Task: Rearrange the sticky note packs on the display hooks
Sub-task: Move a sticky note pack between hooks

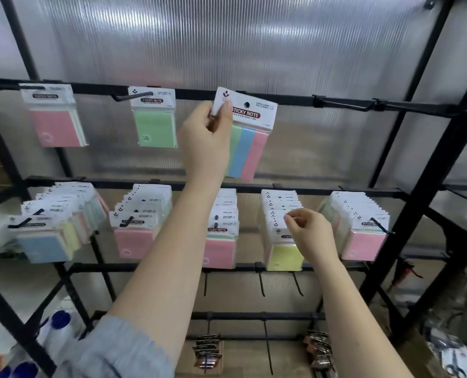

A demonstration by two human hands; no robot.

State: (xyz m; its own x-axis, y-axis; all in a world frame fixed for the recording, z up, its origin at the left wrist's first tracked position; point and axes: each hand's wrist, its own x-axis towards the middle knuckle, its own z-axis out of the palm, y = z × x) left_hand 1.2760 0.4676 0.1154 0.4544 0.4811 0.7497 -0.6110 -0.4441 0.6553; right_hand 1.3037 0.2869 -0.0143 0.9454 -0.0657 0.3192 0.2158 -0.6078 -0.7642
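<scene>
Left hand (207, 132) pinches the header card of a striped pack (244, 132), thumb in front, fingers curled behind the card's left corner, so the green/blue/pink pads hang free below. Pack sits at 12 o'clock of the view, tilted with its top leaning left, hang-hole clear of the fingers and level with the top rail (281, 99). The corner grip probably leaves the hole open for threading onto a hook. No hook shows through the hole, so the pack looks carried, not hung.

Right hand (310, 233) at 4 o'clock, fingers loosely curled, fingertips (288, 218) touching the top of the front pack on the yellow-fronted stack (281, 236) on the middle rail. Whether it actually grips a card or just touches it, cannot tell, since the fingers hide the contact.

Top row holds few packs: a pink pack (53, 118) at 10 o'clock and a green pack (154, 118) at 11 o'clock on its own hook (134, 96). Bare hooks (344, 103) run to 2 o'clock. Middle row is crowded, with stacks from 9 to 3 o'clock, the pink stack (360, 236) at far right.

Likely step: fill the sparse top row from the full middle row. The striped pack needs its hole lined up with a hook tip, and the tilt should be corrected first
</scene>
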